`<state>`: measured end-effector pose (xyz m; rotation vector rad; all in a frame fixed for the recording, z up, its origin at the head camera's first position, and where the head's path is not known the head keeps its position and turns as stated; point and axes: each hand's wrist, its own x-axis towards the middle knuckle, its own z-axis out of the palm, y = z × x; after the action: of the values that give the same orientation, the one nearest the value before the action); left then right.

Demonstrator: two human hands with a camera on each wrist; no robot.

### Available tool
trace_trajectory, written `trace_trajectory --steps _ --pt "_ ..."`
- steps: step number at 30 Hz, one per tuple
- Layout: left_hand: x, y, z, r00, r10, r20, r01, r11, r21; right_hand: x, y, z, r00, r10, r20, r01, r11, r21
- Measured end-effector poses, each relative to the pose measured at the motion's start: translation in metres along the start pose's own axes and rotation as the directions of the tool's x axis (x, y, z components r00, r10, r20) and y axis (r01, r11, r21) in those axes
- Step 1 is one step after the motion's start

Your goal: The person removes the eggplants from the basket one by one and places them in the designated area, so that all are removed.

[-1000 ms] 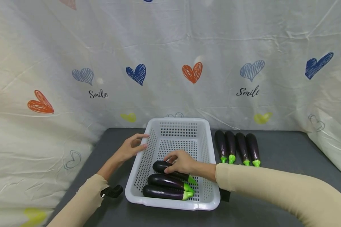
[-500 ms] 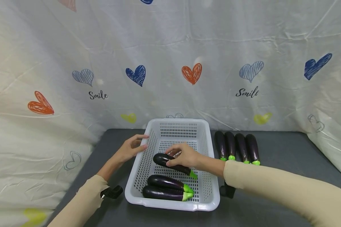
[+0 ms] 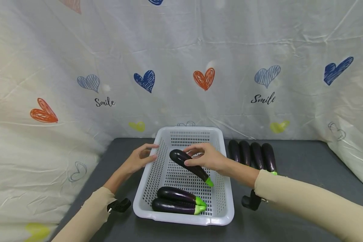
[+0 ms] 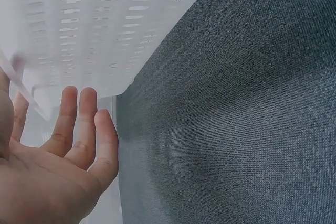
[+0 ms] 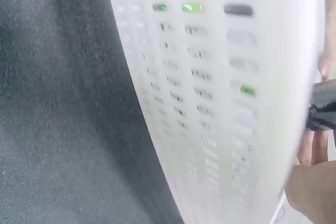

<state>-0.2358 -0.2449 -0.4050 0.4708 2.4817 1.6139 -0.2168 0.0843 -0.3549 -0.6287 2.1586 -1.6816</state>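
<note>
A white perforated plastic basket (image 3: 139, 198) stands on the dark table. My right hand (image 3: 207, 157) pinches a dark purple eggplant (image 3: 187, 163) around its middle, over the basket. That eggplant slants, its green stem end toward the lower right. Two more eggplants (image 3: 178, 205) lie side by side inside, near the front wall, green ends to the right. At the left rim is my left hand (image 3: 139, 158), holding the edge with thumb and index finger. In the left wrist view its other fingers (image 4: 86, 129) curve beneath the rim, outside the basket wall.
Several eggplants (image 3: 256, 154) lie in a row right of the basket, partly hidden by my right forearm. A white curtain (image 3: 175, 50) with printed hearts hangs behind the table (image 3: 296, 158).
My right hand has lifted the eggplant away from the other two, moving it toward the back and slightly right, its thick end tilting upward. My left hand has stayed at the rim.
</note>
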Motion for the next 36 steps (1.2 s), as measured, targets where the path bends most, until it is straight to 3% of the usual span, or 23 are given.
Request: trace_trajectory --steps 14,25,36 --pt "-0.002 -0.002 -0.002 1.000 -0.001 -0.008 0.001 1.000 -0.013 -0.018 0.000 -0.031 0.997 0.014 -0.077 -0.010 0.998 0.055" --pt "0.000 -0.003 -0.001 1.000 0.012 -0.006 -0.012 0.999 -0.030 -0.032 0.004 -0.049 0.995 -0.053 -0.083 0.068 0.980 0.187" --pt "0.002 -0.005 0.001 1.000 0.026 0.007 -0.025 0.999 -0.037 -0.037 0.010 -0.062 0.992 -0.080 -0.101 0.100 0.973 0.209"
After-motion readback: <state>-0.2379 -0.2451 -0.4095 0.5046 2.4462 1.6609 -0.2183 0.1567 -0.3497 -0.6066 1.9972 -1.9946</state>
